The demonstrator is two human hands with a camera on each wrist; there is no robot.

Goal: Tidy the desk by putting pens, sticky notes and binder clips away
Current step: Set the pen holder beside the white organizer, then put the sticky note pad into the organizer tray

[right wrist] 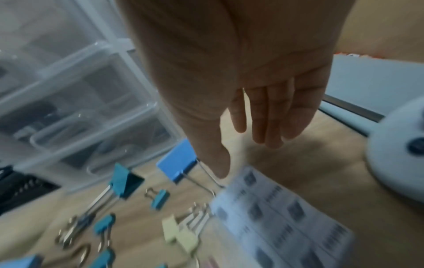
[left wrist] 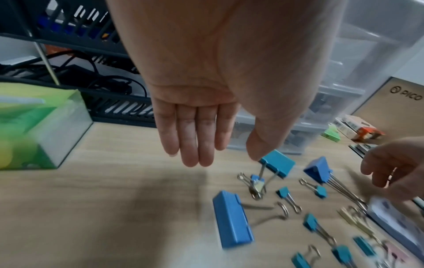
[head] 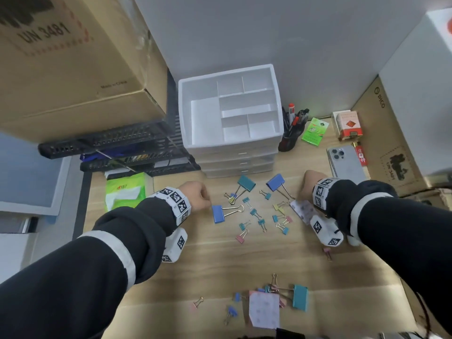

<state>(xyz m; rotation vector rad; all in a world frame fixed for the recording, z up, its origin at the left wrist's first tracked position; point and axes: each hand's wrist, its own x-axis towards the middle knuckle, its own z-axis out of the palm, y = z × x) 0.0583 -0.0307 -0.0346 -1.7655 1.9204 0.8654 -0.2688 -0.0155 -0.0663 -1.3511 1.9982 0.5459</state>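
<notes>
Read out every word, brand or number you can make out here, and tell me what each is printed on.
"UN 3481": big cardboard box, upper left.
"Made in China": same box, small and faint.
"PICO": cardboard box on the right; also clear in the left wrist view.
Green tissue pack, green packet, red and white box, red lighter: print too small or blurred to read.

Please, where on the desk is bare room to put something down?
Bare wood lies between the tissue pack and the blue clip, under the left hand. A bare band crosses between the two clip clusters. Crowded: before the drawer unit, and by the near sticky notes.
</notes>
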